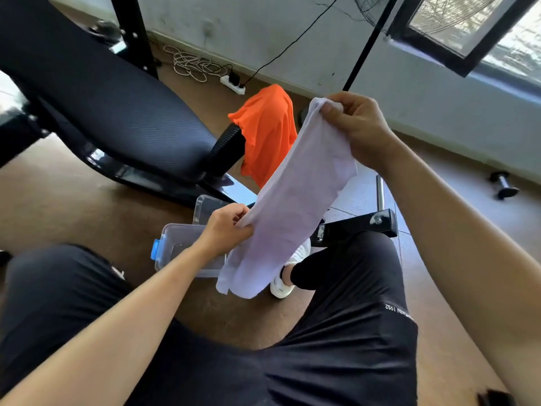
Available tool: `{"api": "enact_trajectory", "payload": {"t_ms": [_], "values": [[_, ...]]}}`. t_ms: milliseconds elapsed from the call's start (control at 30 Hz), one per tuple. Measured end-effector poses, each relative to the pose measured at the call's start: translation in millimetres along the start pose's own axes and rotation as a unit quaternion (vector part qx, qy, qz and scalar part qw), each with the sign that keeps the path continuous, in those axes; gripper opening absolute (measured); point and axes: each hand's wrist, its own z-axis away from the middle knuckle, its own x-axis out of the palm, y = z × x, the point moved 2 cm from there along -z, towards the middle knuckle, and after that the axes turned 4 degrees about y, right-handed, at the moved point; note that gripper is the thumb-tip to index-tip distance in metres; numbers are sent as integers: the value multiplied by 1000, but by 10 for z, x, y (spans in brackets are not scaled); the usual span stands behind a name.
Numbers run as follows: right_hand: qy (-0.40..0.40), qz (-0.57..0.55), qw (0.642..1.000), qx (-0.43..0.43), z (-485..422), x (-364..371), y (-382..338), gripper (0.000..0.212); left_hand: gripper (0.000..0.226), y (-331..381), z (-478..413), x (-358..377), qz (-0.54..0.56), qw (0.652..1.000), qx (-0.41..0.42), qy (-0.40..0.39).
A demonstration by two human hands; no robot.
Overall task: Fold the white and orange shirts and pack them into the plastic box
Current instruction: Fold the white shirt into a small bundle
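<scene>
Seated view, looking down. Black shorts [345, 332] over both thighs fill the bottom of the frame, with bare forearms reaching forward.

Left hand [228, 227]: fingers curled, pinching the white shirt [295, 206] at its left edge, low and near the middle of the view. The shirt is gathered into a long narrow band that runs diagonally up to the right. Its lower end hangs loose below the left hand, in front of a white shoe [282, 284] on the floor.

Plastic box [178, 247]: clear, with a blue latch [155, 249] on its left end. It sits on the brown floor between the knees, directly under the left hand and wrist. The lower end of the shirt overlaps the box's right side in view; I can't tell if they touch. A clear plastic panel [205, 208], likely the lid, lies just beyond the box.

Right hand [357, 127]: raised higher and farther out, closed on the top end of the white shirt, with cloth bunched between thumb and fingers.

Orange shirt [266, 133]: unfolded, draped over the end of the black padded bench [117, 112], behind the white shirt and well apart from the box.

Farther back: a small dumbbell [503, 184] on the floor at right, a white power strip [232, 83] and a coiled white cable [190, 63] by the wall, and a fan [439, 13] at the window, top right.
</scene>
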Motion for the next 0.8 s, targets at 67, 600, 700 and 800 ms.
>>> {"api": "enact_trajectory", "payload": {"t_ms": [67, 600, 700, 800], "values": [[20, -3, 1000, 12, -35, 22, 74, 11, 8, -52, 58, -36, -7, 1000, -10, 3], [145, -15, 980, 137, -46, -18, 942, 12, 19, 29, 285, -528, 140, 987, -6, 76], [148, -21, 976, 157, -20, 9, 1052, 13, 23, -4, 333, -549, 137, 989, 8, 59], [148, -36, 974, 166, -16, 53, 1050, 13, 29, -48, 392, -598, 92, 992, 59, 71]]}}
